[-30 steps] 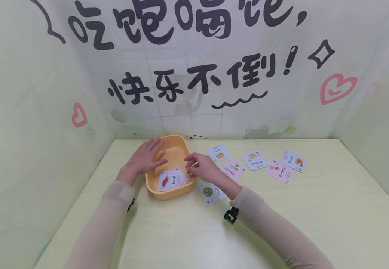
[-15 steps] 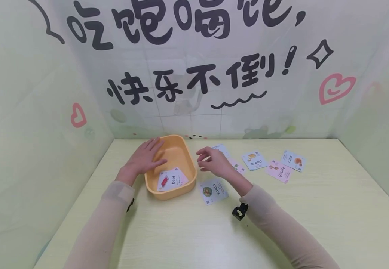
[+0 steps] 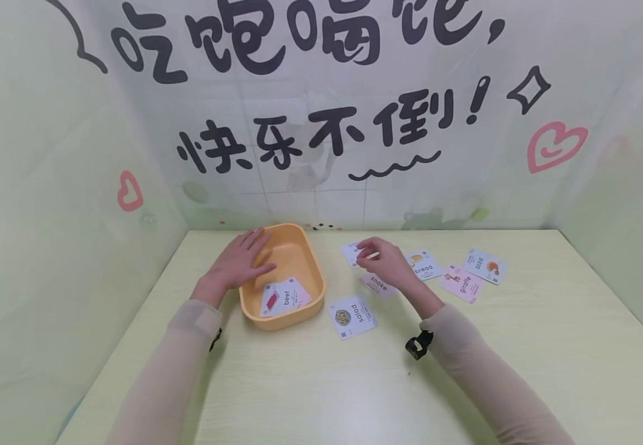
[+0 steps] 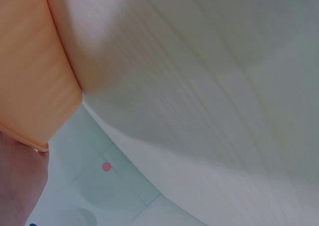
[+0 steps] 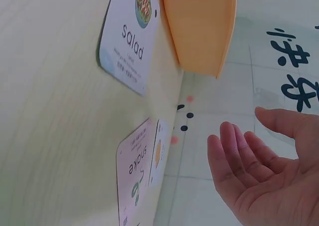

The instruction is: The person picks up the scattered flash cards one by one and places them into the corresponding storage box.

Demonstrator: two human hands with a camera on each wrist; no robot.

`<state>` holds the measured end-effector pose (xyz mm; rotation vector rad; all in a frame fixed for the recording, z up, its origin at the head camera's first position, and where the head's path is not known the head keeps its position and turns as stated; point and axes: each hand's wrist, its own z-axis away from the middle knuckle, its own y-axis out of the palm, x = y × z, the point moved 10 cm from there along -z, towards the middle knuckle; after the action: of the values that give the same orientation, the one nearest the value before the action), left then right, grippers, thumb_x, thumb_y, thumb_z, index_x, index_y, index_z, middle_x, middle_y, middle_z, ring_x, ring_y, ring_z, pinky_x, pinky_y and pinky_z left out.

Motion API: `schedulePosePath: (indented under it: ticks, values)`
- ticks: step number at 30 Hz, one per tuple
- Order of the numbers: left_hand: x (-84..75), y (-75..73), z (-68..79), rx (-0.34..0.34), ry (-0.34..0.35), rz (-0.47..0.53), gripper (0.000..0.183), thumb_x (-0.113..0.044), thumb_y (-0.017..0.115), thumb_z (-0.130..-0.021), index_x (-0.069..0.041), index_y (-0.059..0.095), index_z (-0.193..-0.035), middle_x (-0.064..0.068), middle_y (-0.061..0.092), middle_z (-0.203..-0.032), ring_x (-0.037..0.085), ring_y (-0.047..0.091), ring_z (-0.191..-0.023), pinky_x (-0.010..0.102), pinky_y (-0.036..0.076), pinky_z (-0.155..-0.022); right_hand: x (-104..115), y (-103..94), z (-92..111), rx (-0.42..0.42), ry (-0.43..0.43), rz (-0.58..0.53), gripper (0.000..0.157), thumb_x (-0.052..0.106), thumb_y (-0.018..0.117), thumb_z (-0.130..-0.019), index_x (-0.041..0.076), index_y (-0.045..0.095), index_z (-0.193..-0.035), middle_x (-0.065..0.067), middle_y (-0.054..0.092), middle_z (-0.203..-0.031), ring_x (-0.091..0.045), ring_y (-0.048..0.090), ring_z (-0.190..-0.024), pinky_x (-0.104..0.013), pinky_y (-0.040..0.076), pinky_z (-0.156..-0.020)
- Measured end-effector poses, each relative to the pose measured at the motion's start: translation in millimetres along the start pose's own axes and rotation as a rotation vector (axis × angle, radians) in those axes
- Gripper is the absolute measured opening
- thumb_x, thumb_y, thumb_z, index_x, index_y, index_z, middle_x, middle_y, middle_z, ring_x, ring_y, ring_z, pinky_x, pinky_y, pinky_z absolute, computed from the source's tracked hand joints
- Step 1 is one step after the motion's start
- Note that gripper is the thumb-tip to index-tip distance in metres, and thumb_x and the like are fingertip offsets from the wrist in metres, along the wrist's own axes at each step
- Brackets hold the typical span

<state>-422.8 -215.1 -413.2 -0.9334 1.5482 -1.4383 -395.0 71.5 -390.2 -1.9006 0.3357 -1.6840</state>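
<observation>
My left hand [image 3: 236, 262] rests over the left rim of an orange bin [image 3: 315, 266], fingers spread and the thumb pointing across its inside. In the left wrist view part of that hand [image 4: 22, 173] touches the rim. A beef picture card [image 3: 279, 298] lies in the bin, partly covering a pink-edged card. My right hand [image 3: 385, 262] hovers above the snake card [image 3: 377, 286] and a pale card [image 3: 349, 252] behind it. The right wrist view shows this hand [image 5: 264, 171] with loosely bent fingers and nothing between them. A salad card [image 3: 352, 317] lies right of the bin.
To the right lie a bread card [image 3: 427, 267], a giraffe card [image 3: 462, 284] and a pizza card [image 3: 487, 267], the last two close together. A printed backdrop [image 3: 321, 204] stands along the table's far edge. Dark wrist bands show below both forearms.
The right hand has moved from the bin's right rim rightward to above the snake card and the pale card. The salad card has come fully into sight. My left hand stays put.
</observation>
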Motion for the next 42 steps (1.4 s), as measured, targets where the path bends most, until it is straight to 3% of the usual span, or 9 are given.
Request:
schedulePosePath:
  ticks: [8,18,28,42]
  values:
    - [2.6,2.7,0.6,-0.001,-0.005,0.005,0.085,-0.057,0.049,-0.097,-0.010,0.018,-0.160,0.017,0.013,-0.168,0.040,0.013,-0.154,0.055,0.012,-0.127,-28,-19.0,2,-0.022,0.057,0.065,0.044,0.021,0.065,-0.096,0.000,0.056,-0.132,-0.021,0.066,-0.127,-0.038,0.064,-0.117,-0.046,0.055,-0.098]
    - [4.3,4.8,2.5,0.002,-0.004,0.007,0.084,-0.055,0.049,-0.097,-0.009,0.018,-0.160,0.017,0.013,-0.168,0.040,0.013,-0.154,0.055,0.012,-0.127,-53,-45.3,5,-0.066,0.104,0.101,0.047,0.023,0.066,-0.095,-0.003,0.054,-0.133,-0.025,0.061,-0.133,-0.041,0.060,-0.123,-0.049,0.050,-0.106]
    - [2.9,2.6,1.7,-0.001,-0.010,0.007,0.085,-0.056,0.049,-0.097,-0.009,0.018,-0.160,0.017,0.013,-0.168,0.040,0.013,-0.154,0.056,0.012,-0.127,-74,-70.7,6,-0.080,0.172,0.146,0.054,0.028,0.065,-0.095,-0.005,0.050,-0.136,-0.027,0.055,-0.138,-0.042,0.056,-0.127,-0.050,0.050,-0.105]
    - [2.8,3.8,-0.5,-0.004,-0.005,0.009,0.084,-0.056,0.048,-0.097,-0.009,0.018,-0.160,0.016,0.013,-0.168,0.040,0.013,-0.154,0.055,0.012,-0.127,-101,-86.1,6,-0.057,0.238,0.226,0.058,0.028,0.062,-0.096,-0.008,0.046,-0.139,-0.031,0.051,-0.140,-0.046,0.049,-0.129,-0.054,0.043,-0.110]
